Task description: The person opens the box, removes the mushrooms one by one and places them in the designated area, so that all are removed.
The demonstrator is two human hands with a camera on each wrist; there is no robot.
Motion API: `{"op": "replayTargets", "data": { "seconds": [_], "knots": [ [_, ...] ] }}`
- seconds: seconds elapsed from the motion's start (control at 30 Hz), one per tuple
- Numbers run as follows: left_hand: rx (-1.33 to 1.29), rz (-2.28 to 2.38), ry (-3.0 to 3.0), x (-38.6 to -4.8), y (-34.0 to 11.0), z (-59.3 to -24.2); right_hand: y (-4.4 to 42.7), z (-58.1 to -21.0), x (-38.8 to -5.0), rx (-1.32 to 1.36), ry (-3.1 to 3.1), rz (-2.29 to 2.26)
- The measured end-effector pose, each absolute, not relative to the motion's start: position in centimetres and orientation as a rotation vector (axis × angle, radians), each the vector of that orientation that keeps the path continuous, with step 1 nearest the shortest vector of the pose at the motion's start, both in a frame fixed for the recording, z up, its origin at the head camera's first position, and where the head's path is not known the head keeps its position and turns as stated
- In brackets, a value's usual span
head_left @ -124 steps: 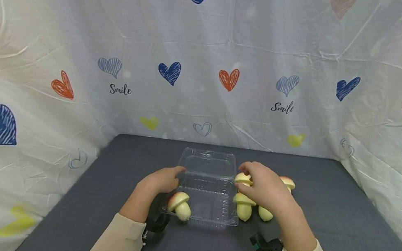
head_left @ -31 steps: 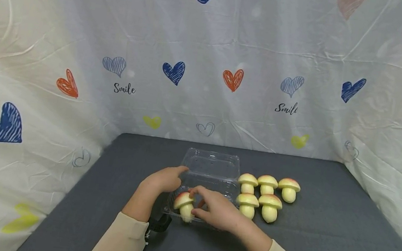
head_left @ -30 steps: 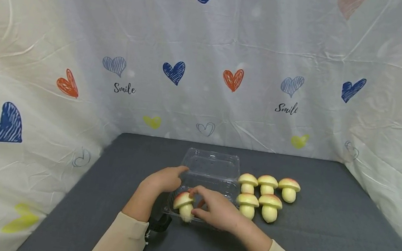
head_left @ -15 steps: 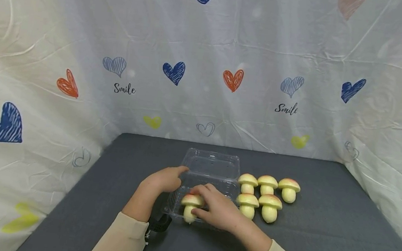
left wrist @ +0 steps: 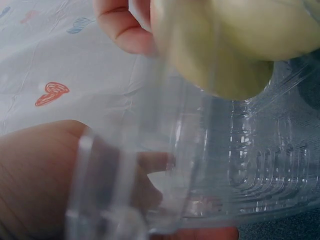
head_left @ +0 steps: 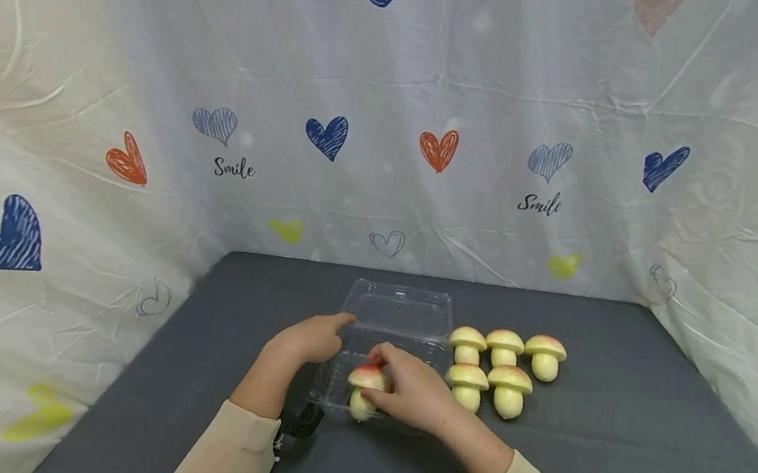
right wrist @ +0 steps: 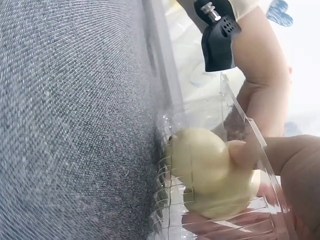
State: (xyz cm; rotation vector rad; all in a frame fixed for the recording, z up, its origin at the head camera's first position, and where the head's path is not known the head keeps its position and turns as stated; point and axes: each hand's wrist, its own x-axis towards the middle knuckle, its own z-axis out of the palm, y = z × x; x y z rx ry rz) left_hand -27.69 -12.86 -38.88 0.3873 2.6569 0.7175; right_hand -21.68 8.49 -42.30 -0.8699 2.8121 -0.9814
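Note:
In the head view a clear plastic clamshell container (head_left: 334, 387) lies with its lid (head_left: 399, 309) laid back. My left hand (head_left: 310, 338) holds its left rim, index finger stretched toward the hinge; through the plastic in the left wrist view its other fingers show only partly. Inside, near the front wall, is a yellow toy mushroom (head_left: 368, 380) with a reddish-topped cap. My right hand (head_left: 414, 389) grips it from the right, thumb at the stem and fingers around the cap. The right wrist view shows the thumb (right wrist: 245, 152) touching the mushroom (right wrist: 205, 160) behind the container wall.
Several more toy mushrooms stand in two rows right of the container, such as a front one (head_left: 509, 392) and a back one (head_left: 545, 357). A dark grey cloth (head_left: 607, 450) covers the table. A white heart-printed curtain (head_left: 370, 189) hangs behind and at the sides.
My right hand has come from the mushrooms on the right into the container and taken hold of the mushroom there. That mushroom has shifted right and turned straighter. My left hand stays put.

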Motion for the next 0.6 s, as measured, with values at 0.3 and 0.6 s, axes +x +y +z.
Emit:
{"op": "replayTargets", "data": {
  "seconds": [0.3, 0.6],
  "knots": [
    [0.392, 0.702, 2.670, -27.7, -12.7, -38.9, 8.9, -41.9, -21.6, -0.924, 2.904, -0.911],
    [0.374, 0.736, 2.659, -27.8, -12.7, -39.0, 9.9, -40.5, -21.6, -0.879, 2.910, -0.972]
  ]
}}
